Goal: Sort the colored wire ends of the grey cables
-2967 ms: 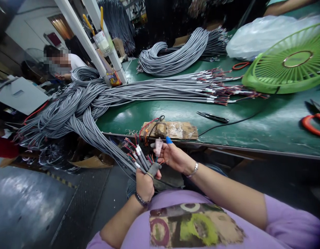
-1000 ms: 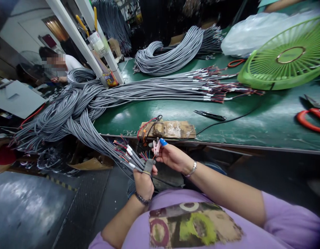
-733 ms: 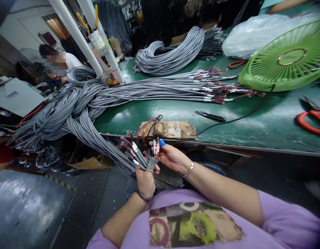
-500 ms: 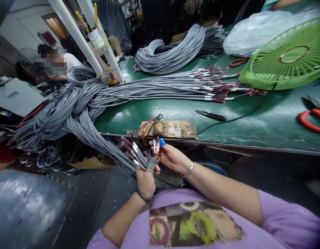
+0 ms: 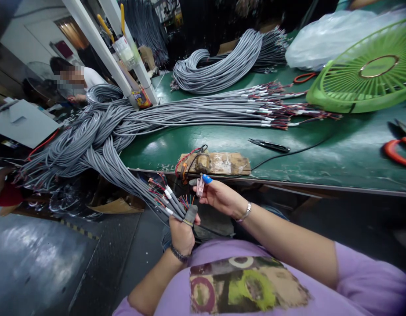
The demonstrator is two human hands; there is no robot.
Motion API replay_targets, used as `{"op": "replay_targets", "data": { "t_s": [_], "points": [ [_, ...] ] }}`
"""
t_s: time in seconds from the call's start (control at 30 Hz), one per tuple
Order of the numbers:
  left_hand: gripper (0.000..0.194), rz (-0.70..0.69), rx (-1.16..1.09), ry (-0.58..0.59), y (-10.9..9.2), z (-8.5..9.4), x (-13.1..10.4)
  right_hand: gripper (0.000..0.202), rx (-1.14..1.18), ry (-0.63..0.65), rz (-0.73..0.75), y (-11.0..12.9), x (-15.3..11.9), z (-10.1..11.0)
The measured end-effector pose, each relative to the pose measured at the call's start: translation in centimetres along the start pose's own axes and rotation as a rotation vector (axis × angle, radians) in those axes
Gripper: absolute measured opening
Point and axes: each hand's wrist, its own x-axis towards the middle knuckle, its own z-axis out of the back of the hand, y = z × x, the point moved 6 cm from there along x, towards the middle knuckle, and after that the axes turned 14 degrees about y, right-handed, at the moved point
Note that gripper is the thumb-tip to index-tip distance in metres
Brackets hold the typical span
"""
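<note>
My left hand [image 5: 183, 230] is wrapped round the ends of several grey cables [image 5: 172, 202], with a grey cover on its thumb. Thin coloured wires [image 5: 187, 201] fan out just above that thumb. Between the fingertips of my right hand [image 5: 219, 196] is a small pale pink clip [image 5: 200, 186]; a blue cover sits on one fingertip. Right beyond this hand, a wooden block [image 5: 227, 163] with a metal piece and red and black leads lies at the bench edge.
Long grey cable bundles [image 5: 190, 112] cross the green bench [image 5: 203, 139]. Black snips [image 5: 269, 145], red-handled scissors [image 5: 399, 151], a green fan [image 5: 371, 72] and a plastic bag [image 5: 324, 41] lie to the right. A person [image 5: 91, 79] is at the back left.
My left hand has shifted slightly left and down with the cables. My right hand has drawn a little to the right with the clip, so the gap between the hands is wider.
</note>
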Motion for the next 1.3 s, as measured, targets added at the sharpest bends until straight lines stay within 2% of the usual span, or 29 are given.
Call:
{"op": "replay_targets", "data": {
  "t_s": [0.13, 0.33, 0.6, 0.8, 1.13, 1.3],
  "points": [
    [0.032, -0.032, -0.032, -0.009, -0.5, -0.3, 0.5, 0.027, -0.017, -0.028, 0.049, 0.1, 0.1, 0.1],
    [0.035, -0.045, -0.041, -0.020, -0.4, -1.0, 1.2, 0.022, 0.054, -0.078, 0.037, -0.2, -0.1, 0.1],
    [0.035, -0.014, -0.009, 0.008, 0.4, -1.5, 1.7, 0.025, 0.029, -0.056, 0.093, -0.1, 0.2, 0.2],
    [0.034, -0.007, 0.007, 0.001, 0.7, -1.4, 1.4, 0.030, 0.032, -0.058, 0.102, -0.3, 0.3, 0.2],
    [0.029, -0.035, -0.050, -0.005, 0.3, -0.7, 0.8, 0.033, 0.081, -0.052, 0.026, -0.6, -0.1, 0.2],
    [0.030, -0.065, -0.053, -0.031, -0.2, -0.5, 0.8, 0.026, 0.014, -0.069, 0.023, 0.0, 0.1, 0.2]
  ]
}}
